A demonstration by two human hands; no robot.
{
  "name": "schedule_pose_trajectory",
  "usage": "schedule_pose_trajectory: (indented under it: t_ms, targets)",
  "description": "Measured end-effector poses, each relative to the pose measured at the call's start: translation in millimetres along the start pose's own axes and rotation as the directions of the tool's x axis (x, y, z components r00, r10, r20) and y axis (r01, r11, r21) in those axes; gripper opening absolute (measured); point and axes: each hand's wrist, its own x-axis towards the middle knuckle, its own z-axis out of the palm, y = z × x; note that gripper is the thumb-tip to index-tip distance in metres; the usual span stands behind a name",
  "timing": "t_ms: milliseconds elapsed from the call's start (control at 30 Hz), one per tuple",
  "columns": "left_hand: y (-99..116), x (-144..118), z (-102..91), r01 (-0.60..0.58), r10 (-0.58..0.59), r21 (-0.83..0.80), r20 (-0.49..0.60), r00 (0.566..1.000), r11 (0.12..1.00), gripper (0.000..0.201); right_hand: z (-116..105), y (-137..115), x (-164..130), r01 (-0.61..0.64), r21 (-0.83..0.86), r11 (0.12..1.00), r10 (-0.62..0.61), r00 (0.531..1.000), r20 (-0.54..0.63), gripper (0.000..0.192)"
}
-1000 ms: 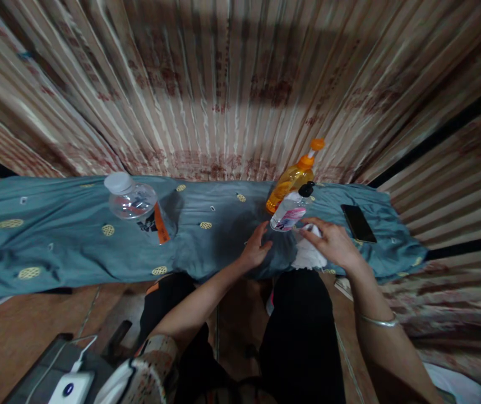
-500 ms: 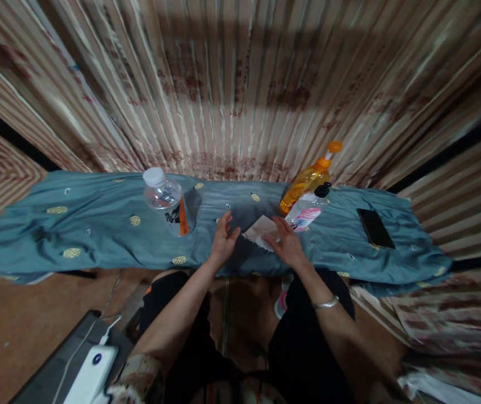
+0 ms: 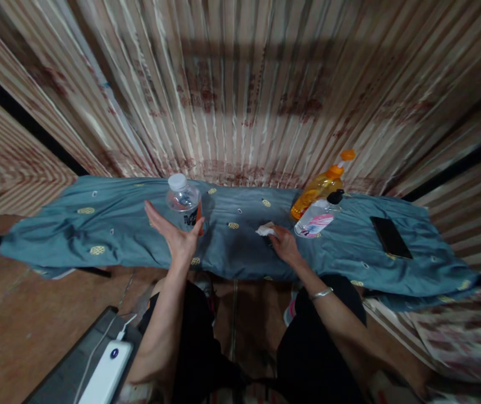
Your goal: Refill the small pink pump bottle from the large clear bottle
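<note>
My left hand (image 3: 176, 235) is spread flat, palm up, fingers (image 3: 153, 212) released and grasping nothing, right in front of the clear water bottle (image 3: 184, 202), which stands upright just beyond the fingertips with its white cap on and a dark and orange label. I cannot tell whether the thumb already touches it. My right hand (image 3: 285, 247) rests on the tabletop (image 3: 55, 235), which is draped in a blue-grey cloth, fingertips pinching a small crumpled white tissue (image 3: 266, 229). I judge the bottle the main risk: it looks nearly empty and light, and the cloth under it is wrinkled, so a sideways brush from my open hand could topple it or send it rolling. Beyond and to the right of my right fingers lean an orange squeeze bottle (image 3: 318, 188) and a clear spray bottle (image 3: 316, 220) with a pink label and black cap; a careless swipe with the tissue could knock them. A black phone (image 3: 391, 237) lies well off to the right.
</note>
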Motion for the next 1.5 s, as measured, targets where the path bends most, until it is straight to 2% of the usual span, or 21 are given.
schedule_pose_trajectory:
  t_ms: [67, 133, 200, 333, 433, 533, 600, 700, 833, 1000, 1100, 1167, 1267, 1300, 1367, 1500]
  targets:
    - [-9, 8, 12.5, 0.21, -0.209, -0.03, 0.04, 0.977, 0.977, 0.143, 11, -12, 3, -0.022, 0.114, 0.993, 0.021, 1.0, 0.01, 0.042]
    - [-13, 14, 27.5, 0.342, -0.336, -0.087, 0.075, 0.939, 0.936, 0.143, 27, -30, 10, -0.03, 0.229, 0.973, 0.026, 1.0, 0.017, 0.043]
    - [-12, 17, 40.0, 0.365, -0.348, -0.125, 0.141, 0.927, 0.923, 0.13, 41, -53, 20, -0.015, 0.322, 0.946, 0.012, 1.0, 0.011, 0.043]
    - [-7, 14, 53.0, 0.39, -0.376, -0.099, 0.136, 0.917, 0.916, 0.107, 59, -106, 43, 0.069, 0.4, 0.914, -0.051, 0.997, -0.055, 0.041]
    - [-6, 8, 58.2, 0.345, -0.327, -0.091, 0.163, 0.931, 0.934, 0.104, 67, -144, 52, 0.17, 0.389, 0.905, -0.127, 0.983, -0.134, 0.044]
    - [-3, -1, 63.3, 0.306, -0.276, -0.112, 0.226, 0.934, 0.945, 0.1, 77, -173, 51, 0.279, 0.334, 0.9, -0.221, 0.954, -0.202, 0.055]
    - [1, -7, 66.1, 0.306, -0.261, -0.142, 0.27, 0.927, 0.941, 0.086, 83, -185, 49, 0.339, 0.282, 0.897, -0.281, 0.932, -0.228, 0.062]
    - [7, -14, 67.6, 0.323, -0.265, -0.17, 0.293, 0.919, 0.931, 0.07, 84, -191, 51, 0.382, 0.214, 0.899, -0.334, 0.915, -0.228, 0.067]
    - [10, -18, 66.4, 0.339, -0.267, -0.134, 0.381, 0.885, 0.931, 0.086, 64, -184, 66, 0.389, 0.183, 0.903, -0.368, 0.92, -0.138, 0.065]
    - [11, -20, 66.3, 0.438, -0.294, -0.212, 0.488, 0.822, 0.874, 0.09, 29, -178, 96, 0.375, 0.243, 0.895, -0.406, 0.909, 0.092, 0.064]
    - [15, -24, 67.2, 0.504, -0.287, -0.294, 0.551, 0.784, 0.812, 0.087, 14, -180, 112, 0.32, 0.324, 0.89, -0.409, 0.874, 0.26, 0.066]
    - [18, -27, 68.2, 0.553, -0.277, -0.323, 0.61, 0.742, 0.768, 0.084, 7, -182, 121, 0.261, 0.375, 0.889, -0.401, 0.84, 0.365, 0.068]
    - [20, -31, 70.9, 0.606, -0.271, -0.324, 0.675, 0.686, 0.726, 0.082, 3, -184, 129, 0.179, 0.411, 0.894, -0.372, 0.807, 0.458, 0.069]
    - [21, -32, 72.0, 0.61, -0.273, -0.322, 0.678, 0.682, 0.724, 0.082, 4, -185, 130, 0.161, 0.411, 0.897, -0.358, 0.81, 0.465, 0.067]
    - [23, -33, 74.3, 0.591, -0.276, -0.317, 0.659, 0.7, 0.742, 0.082, 7, -186, 128, 0.145, 0.399, 0.906, -0.328, 0.835, 0.442, 0.061]
    - [29, -33, 77.7, 0.529, -0.322, -0.248, 0.565, 0.76, 0.812, 0.093, 18, -187, 111, 0.172, 0.33, 0.928, -0.26, 0.934, 0.247, 0.05]
